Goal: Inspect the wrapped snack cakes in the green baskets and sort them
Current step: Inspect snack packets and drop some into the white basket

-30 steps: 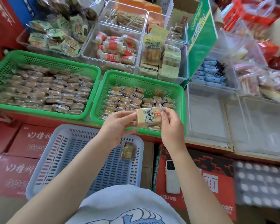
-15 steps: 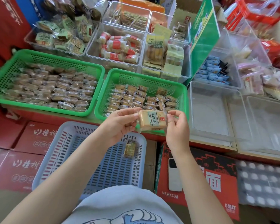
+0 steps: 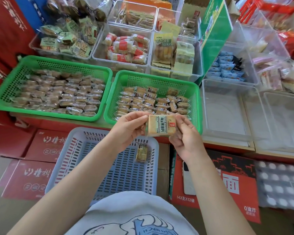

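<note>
A wrapped snack cake [image 3: 160, 125], tan with dark print on its label, is held flat between both hands in front of the right green basket [image 3: 196, 99]. My left hand [image 3: 128, 128] pinches its left edge and my right hand [image 3: 185, 133] pinches its right edge. The right green basket holds several rows of wrapped cakes. The left green basket [image 3: 20, 70] is packed with several more. Below my hands a blue-grey basket [image 3: 85, 145] holds a single wrapped cake [image 3: 141, 153].
Clear bins of other packaged snacks [image 3: 126, 48] fill the back rows, beside a green sign panel [image 3: 214, 36]. Clear bins [image 3: 227, 116] stand at the right. Red cartons [image 3: 32, 165] and a white phone [image 3: 188, 179] lie below the shelf edge.
The cake has turned in my hands and its printed label now faces up more squarely. Both hands stayed in front of the right green basket.
</note>
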`<state>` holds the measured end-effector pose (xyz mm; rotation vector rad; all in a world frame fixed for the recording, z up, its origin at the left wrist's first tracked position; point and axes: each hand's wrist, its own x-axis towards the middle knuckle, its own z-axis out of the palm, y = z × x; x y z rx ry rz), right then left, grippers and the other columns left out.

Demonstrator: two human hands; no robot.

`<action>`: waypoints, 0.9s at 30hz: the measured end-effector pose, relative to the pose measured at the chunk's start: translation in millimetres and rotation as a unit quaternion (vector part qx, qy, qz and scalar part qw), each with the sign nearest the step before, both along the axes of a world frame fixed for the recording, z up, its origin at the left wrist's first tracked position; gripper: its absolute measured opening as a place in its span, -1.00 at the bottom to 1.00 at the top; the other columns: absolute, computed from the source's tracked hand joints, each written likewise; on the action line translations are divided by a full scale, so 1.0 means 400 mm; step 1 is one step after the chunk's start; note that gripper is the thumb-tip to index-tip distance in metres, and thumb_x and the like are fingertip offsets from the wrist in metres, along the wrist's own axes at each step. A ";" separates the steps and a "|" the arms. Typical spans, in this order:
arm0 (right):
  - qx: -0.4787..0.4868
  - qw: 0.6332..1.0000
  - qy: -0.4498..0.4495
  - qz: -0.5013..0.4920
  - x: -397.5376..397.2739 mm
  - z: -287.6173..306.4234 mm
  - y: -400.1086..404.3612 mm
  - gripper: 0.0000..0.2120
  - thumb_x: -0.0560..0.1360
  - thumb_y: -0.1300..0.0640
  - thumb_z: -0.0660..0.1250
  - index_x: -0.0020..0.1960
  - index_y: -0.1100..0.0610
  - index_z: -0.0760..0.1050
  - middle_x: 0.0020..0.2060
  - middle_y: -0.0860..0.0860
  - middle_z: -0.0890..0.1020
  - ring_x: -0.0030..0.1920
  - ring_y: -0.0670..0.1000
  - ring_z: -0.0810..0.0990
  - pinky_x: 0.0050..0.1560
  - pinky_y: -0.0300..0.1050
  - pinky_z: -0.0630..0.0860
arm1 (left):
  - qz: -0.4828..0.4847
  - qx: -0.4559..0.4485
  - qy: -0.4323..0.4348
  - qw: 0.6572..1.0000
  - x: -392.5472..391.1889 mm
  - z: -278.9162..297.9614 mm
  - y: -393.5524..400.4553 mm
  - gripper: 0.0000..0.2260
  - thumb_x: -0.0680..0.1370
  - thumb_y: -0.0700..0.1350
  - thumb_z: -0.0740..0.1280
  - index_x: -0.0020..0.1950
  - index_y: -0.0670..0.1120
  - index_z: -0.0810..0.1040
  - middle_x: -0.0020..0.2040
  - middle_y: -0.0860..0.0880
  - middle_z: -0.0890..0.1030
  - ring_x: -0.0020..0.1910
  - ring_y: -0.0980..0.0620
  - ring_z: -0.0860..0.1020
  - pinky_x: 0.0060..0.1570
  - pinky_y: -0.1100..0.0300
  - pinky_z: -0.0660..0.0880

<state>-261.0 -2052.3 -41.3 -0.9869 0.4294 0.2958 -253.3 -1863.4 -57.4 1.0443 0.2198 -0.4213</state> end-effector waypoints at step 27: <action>-0.288 0.958 0.002 -0.003 0.127 -0.055 0.005 -0.74 0.63 -0.12 0.25 0.08 0.05 0.54 -0.26 -0.01 0.61 -0.42 -0.03 0.55 -0.43 -0.14 0.48 | 0.041 0.402 -0.170 0.899 0.115 -0.036 -0.048 -0.94 0.49 -0.11 0.53 -0.15 -0.02 0.69 -0.33 0.06 0.69 -0.30 0.06 0.66 -0.25 0.17 0.62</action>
